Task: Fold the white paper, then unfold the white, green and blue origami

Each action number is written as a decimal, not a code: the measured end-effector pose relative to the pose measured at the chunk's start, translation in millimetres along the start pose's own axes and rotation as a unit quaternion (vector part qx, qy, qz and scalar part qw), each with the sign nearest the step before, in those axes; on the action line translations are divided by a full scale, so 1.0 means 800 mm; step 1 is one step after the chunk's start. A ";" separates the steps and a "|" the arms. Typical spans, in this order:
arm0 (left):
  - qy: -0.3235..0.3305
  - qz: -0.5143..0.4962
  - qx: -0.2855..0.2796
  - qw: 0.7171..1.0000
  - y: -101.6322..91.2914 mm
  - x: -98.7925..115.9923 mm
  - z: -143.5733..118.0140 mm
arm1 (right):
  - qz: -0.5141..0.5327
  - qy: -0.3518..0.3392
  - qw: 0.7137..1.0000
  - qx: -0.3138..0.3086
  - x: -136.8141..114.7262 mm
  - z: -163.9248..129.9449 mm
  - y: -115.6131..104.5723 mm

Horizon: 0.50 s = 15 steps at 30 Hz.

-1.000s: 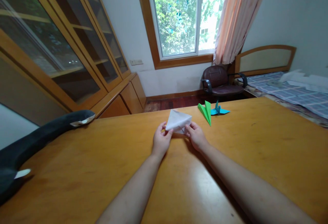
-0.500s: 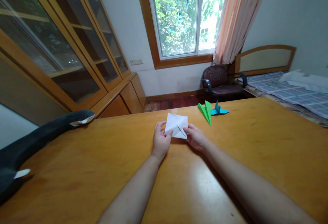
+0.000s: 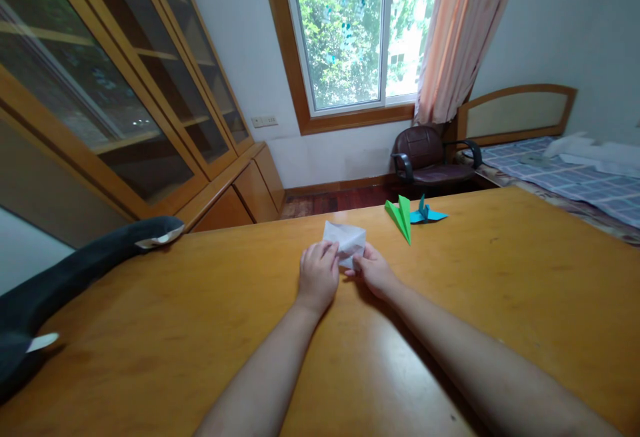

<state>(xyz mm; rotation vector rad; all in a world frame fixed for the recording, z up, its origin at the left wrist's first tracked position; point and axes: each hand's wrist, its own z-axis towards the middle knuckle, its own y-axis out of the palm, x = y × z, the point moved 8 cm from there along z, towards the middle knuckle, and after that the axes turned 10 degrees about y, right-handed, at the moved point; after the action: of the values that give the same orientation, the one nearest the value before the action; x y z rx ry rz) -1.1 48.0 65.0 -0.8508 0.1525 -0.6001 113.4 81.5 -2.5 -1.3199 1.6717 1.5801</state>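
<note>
A folded piece of white paper (image 3: 349,238) is held between my two hands near the far side of the table. My left hand (image 3: 319,273) grips its left side, with the fingers over the top of the sheet. On the right edge, my right hand (image 3: 373,270) pinches the paper, its thumb on the near face. The paper looks creased and slightly bulged. Some of its near edge is hidden behind my fingers. To the right lie a green paper plane (image 3: 401,218) and a blue paper crane (image 3: 426,213), close together.
The wooden table (image 3: 225,330) spans the foreground. A dark stuffed toy (image 3: 90,250) lies along its left edge. Beyond the far edge stand a brown armchair (image 3: 425,150) and, to the right, a bed (image 3: 575,167). A glass-door cabinet (image 3: 200,150) is at the left.
My left hand has shifted from holding the paper's lower left edge to laying its fingers over the top. The right hand has moved slightly inward. The paper has gone from flat to bulged.
</note>
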 end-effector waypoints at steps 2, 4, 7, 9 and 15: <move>0.029 0.005 -0.022 0.999 0.005 0.009 0.002 | 0.002 -0.007 1.000 0.000 0.001 0.001 0.000; 0.042 0.003 -0.028 0.999 0.010 0.014 0.002 | 0.013 -0.013 1.000 0.000 0.002 0.003 -0.001; 0.045 0.000 -0.030 0.999 0.017 0.016 0.000 | 0.031 -0.020 0.999 -0.016 0.002 0.005 0.002; 0.037 -0.002 -0.028 0.999 0.020 0.015 -0.001 | 0.035 -0.028 0.999 -0.027 0.001 0.005 0.005; 0.019 -0.024 -0.030 0.999 0.022 0.009 0.000 | 0.002 -0.045 0.999 -0.030 -0.002 0.002 0.009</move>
<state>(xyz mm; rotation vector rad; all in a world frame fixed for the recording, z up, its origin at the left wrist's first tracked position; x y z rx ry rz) 12.4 52.7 52.6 -0.9028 0.1846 -0.6597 107.6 82.9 1.6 -1.2569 1.5857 1.6783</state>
